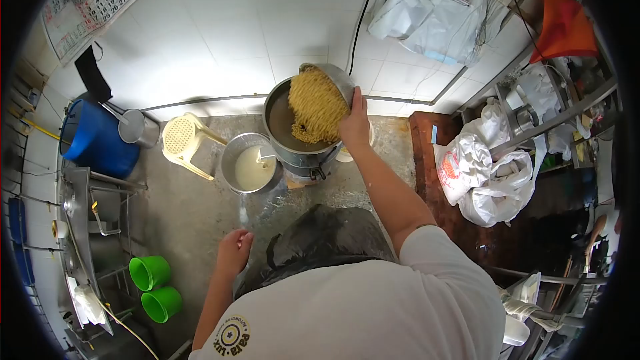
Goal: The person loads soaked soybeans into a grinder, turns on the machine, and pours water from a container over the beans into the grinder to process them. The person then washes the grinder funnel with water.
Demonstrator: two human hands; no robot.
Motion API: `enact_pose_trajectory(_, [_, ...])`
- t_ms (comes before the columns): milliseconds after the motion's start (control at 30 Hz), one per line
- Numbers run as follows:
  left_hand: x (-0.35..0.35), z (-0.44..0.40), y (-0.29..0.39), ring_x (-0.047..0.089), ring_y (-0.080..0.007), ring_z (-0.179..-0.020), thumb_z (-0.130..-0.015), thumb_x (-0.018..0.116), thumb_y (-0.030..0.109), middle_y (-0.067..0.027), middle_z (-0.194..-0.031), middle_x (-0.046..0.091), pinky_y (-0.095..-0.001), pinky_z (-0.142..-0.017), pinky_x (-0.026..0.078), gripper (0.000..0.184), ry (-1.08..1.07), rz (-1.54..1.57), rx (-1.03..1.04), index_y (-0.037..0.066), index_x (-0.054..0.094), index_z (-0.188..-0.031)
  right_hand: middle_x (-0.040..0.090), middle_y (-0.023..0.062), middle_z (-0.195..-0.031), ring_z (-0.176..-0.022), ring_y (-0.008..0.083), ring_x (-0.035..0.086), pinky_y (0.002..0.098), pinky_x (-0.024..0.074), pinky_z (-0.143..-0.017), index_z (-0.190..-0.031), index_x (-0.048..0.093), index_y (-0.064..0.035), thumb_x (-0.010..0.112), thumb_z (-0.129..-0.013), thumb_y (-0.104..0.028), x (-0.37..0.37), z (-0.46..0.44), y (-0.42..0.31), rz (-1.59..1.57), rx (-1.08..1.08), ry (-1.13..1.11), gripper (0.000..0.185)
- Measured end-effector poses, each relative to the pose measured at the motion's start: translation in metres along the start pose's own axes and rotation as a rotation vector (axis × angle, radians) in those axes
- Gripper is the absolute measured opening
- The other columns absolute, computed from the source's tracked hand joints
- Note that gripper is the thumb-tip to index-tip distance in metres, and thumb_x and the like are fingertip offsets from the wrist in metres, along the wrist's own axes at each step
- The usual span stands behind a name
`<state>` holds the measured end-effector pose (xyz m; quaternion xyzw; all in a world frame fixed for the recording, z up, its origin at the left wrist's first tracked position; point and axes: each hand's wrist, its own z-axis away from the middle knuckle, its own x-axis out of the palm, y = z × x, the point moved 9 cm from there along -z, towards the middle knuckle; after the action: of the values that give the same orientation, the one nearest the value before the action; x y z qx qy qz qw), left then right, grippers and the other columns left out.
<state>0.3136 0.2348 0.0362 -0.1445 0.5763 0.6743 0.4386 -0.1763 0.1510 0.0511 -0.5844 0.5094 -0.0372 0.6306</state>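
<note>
My right hand (pixel 356 120) grips the edge of a tilted metal bowl (pixel 339 81). Yellowish grains (pixel 315 103) slide out of it into a large round metal machine drum (pixel 277 110), where some have gathered near the front edge. Left of the drum, on the floor, stands a metal pot (pixel 230 163) with a pale, milky liquid (pixel 253 172) and a light-coloured utensil in it. My left hand (pixel 235 251) hangs in front of the pot, away from everything, its fingers curled with nothing seen in them.
A cream plastic stool (pixel 180 137), a metal pail (pixel 137 128) and a blue barrel (pixel 100 140) stand at the left. Two green buckets (pixel 150 272) are near the sink frame. White sacks (pixel 467 167) lie at the right, beside metal shelving (pixel 567 120).
</note>
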Motion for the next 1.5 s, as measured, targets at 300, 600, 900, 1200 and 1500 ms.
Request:
enact_pose_trajectory(300, [0.0,-0.064,-0.023,0.073,-0.0348,-0.087,-0.102,0.068,0.033,-0.0218,-0.095,0.074,-0.0426,-0.078,0.057,0.035,-0.072,-0.012,0.102,-0.001,0.075,-0.108,0.035,0.0237,-0.166,-0.128,0.0515,0.059,0.052,0.0598,-0.094,-0.165,0.034,-0.0175,0.059,-0.082,0.006,-0.012,0.005,-0.083,0.247,-0.555,0.131,0.089])
enact_pose_trajectory(600, [0.003,-0.182,0.094,0.071,-0.0381,-0.085,-0.102,0.068,0.028,-0.0223,-0.095,0.073,-0.0458,-0.078,0.056,0.032,-0.209,0.041,0.5,-0.002,0.073,-0.108,0.05,0.026,-0.15,-0.126,0.0423,0.064,0.0509,0.0654,-0.088,-0.158,0.035,-0.0012,0.049,-0.09,0.007,-0.049,0.007,0.003,-0.511,0.164,0.304,0.07])
enact_pose_trajectory(900, [0.112,-0.161,0.152,0.069,-0.0392,-0.084,-0.101,0.067,0.027,-0.022,-0.093,0.071,-0.0486,-0.077,0.054,0.028,-0.618,-0.034,0.755,-0.001,0.072,-0.103,0.066,0.0233,-0.126,-0.107,0.0428,0.074,0.0627,0.0651,-0.086,-0.142,0.047,0.0057,0.057,-0.094,-0.002,-0.067,0.298,0.173,-1.191,1.126,0.277,0.05])
enact_pose_trajectory(1200, [0.228,-0.035,0.22,0.07,-0.0366,-0.083,-0.101,0.068,0.028,-0.0195,-0.09,0.072,-0.045,-0.076,0.055,0.028,-0.86,-0.224,1.124,0.0,0.072,-0.101,0.067,0.0136,-0.122,-0.108,0.0328,0.069,0.0552,0.0596,-0.095,-0.138,0.057,-0.0079,0.065,-0.088,0.004,-0.199,0.695,0.222,-1.197,1.146,1.124,0.052])
enact_pose_trajectory(1500, [0.384,0.222,0.275,0.072,-0.0358,-0.093,-0.1,0.073,0.026,-0.0188,-0.1,0.075,-0.0445,-0.087,0.057,0.03,-1.11,-0.343,1.215,-0.002,0.073,-0.111,0.068,0.0114,-0.111,-0.095,0.0292,0.072,0.0506,0.0669,-0.075,-0.131,0.06,-0.0075,0.065,-0.088,-0.001,-0.212,1.015,0.213,-1.009,1.328,1.686,0.043])
